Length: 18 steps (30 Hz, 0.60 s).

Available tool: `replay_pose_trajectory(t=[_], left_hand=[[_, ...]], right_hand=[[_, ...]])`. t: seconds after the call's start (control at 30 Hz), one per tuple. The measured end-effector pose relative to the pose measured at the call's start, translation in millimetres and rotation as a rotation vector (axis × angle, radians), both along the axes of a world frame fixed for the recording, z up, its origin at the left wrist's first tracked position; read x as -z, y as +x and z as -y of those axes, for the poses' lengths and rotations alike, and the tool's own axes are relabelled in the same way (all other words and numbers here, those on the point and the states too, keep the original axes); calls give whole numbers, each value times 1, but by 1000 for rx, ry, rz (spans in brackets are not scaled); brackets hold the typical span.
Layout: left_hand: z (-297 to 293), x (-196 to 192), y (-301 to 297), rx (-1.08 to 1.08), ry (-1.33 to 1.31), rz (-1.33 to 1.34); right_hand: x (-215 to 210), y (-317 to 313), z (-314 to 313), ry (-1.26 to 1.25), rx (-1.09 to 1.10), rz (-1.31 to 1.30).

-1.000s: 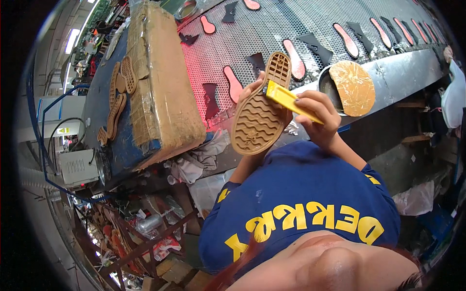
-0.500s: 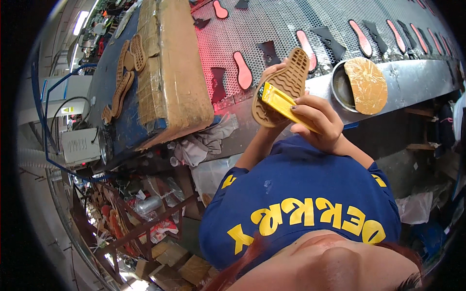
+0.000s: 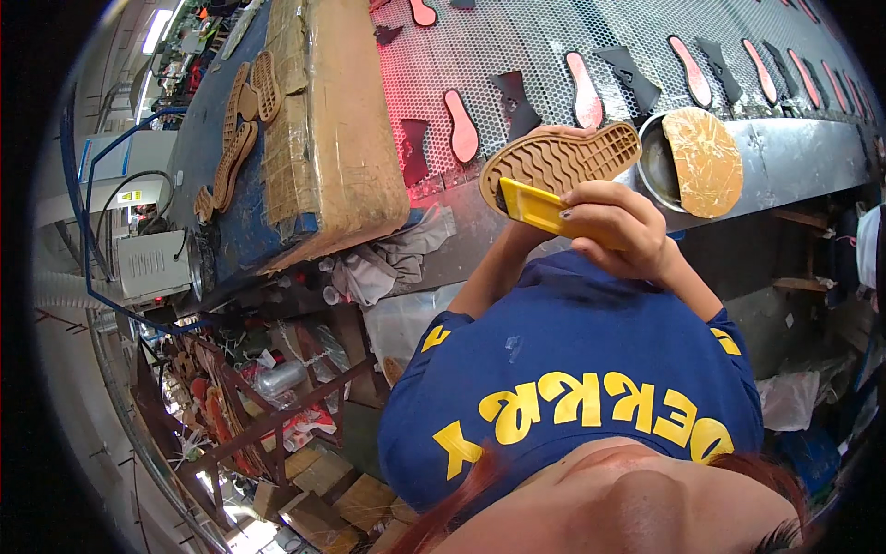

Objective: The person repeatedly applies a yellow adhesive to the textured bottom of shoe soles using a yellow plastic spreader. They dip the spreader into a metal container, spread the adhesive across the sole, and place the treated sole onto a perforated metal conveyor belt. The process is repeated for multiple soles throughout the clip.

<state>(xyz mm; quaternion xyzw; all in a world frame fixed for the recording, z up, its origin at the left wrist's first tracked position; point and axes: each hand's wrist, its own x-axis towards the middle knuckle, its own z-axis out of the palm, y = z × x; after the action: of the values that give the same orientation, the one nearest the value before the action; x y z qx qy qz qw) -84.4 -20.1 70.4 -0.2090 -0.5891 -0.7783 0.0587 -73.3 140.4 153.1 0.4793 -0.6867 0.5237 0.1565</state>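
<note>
A tan rubber shoe sole lies nearly crosswise in front of me, its grooved tread facing up. My left hand grips it from behind and beneath, mostly hidden by the sole. In my right hand is a flat yellow-handled brush, pinched between thumb and fingers. Its dark tip meets or overlaps the near left edge of the sole; actual contact is hard to tell. Close to the sole's right end stands a round metal bowl, partly covered by a stained tan disc.
Beyond the metal ledge, a mesh conveyor carries pink insoles and black cut pieces in rows. A taped cardboard-covered block rises at left, with several tan soles behind it. Crumpled cloth hangs below.
The sole has turned clockwise from steeply tilted to nearly crosswise, its far end swinging right toward the bowl. The brush tip has shifted slightly down and right. Both hands keep their holds.
</note>
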Motion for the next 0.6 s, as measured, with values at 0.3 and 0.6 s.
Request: replay_pose_trajectory(t=[0.3, 0.6], left_hand=[[52, 84, -12, -41, 126, 270], [3, -26, -34, 435, 508, 391]], right_hand=[[28, -28, -15, -473, 260, 433], [48, -57, -18, -495, 368, 294]])
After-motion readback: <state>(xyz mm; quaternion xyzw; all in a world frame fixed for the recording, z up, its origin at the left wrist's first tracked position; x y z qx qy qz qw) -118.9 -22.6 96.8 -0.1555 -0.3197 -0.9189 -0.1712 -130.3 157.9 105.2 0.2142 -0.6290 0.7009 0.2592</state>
